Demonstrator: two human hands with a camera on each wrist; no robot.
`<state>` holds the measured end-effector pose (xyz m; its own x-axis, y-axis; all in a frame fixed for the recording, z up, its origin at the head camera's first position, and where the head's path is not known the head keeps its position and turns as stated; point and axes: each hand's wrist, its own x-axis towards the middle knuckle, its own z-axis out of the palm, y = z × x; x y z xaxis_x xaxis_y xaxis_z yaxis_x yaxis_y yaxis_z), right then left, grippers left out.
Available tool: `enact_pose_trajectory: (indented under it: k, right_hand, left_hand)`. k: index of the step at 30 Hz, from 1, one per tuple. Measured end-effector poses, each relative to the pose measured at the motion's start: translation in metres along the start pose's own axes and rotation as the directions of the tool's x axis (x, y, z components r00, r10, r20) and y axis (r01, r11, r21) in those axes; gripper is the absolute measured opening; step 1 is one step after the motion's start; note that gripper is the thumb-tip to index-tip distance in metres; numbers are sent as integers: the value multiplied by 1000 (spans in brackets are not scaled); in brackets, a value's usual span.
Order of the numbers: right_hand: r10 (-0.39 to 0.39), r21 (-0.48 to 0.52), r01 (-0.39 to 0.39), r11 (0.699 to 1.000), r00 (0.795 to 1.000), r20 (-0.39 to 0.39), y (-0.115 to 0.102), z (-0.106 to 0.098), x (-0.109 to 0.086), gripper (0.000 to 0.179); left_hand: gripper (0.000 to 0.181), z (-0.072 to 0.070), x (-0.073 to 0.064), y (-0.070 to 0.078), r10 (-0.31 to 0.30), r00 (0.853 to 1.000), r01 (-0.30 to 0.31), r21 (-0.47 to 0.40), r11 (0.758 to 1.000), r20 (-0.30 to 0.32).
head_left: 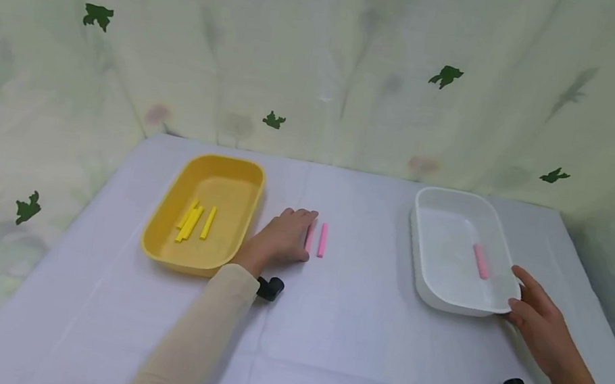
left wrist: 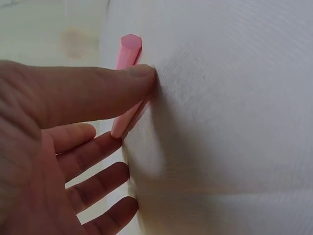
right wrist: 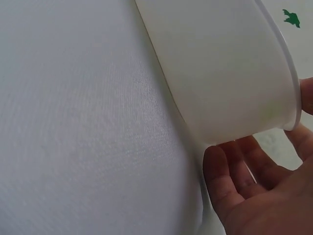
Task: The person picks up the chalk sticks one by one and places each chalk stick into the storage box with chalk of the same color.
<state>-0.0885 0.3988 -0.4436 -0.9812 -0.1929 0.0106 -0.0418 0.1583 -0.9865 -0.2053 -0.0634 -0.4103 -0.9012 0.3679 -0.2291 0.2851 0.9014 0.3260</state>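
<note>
Two pink sticks (head_left: 323, 241) lie by my relaxed, released left grip (head_left: 284, 234). My right grip (head_left: 545, 330) clasps the white tray (head_left: 446, 244) at its corner.

Pink stick (left wrist: 128, 55) partly hidden behind left hand (head_left: 282, 237), sleeves (head_left: 187, 346) cut off by head view's edge

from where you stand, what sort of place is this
Perhaps a makeshift tabletop workspace, though the wider room is out of view: a cloth-covered table, a patterned sheet behind it, and a yellow tray and white tray on top.
</note>
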Motion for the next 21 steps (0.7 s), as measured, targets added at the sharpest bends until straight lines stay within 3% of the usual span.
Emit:
enact_pose_trajectory:
  k: [4,7,10,15,18,21]
  right_hand:
    - [-45,42,44,998,998,32,0,-1,1,62]
    - [-92,3,92,996,995,41,0,-1,1,61]
    - [-101,-90,103,991,995,26,-1,1,4,59]
    - [-17,-218,17,976,1000,4,-1,3,2,61]
    - [16,-228,-8,974,999,33,2,3,-4,67]
    - [-6,-228,21,973,998,64,5,2,-6,75]
  left_hand:
    - [81,-1,0,-1,-30,1000,29,-75,997,-10]
    - [81,0,0,0,-29,998,20,-150,988,-56]
    - [79,1,1,1,-7,992,-20,-211,977,-125]
    - [74,5,-3,6,9,975,-84,-333,939,-222]
    - [71,5,-7,11,23,967,-127,-401,907,-255]
    - [68,0,-7,18,63,955,-186,-421,888,-289]
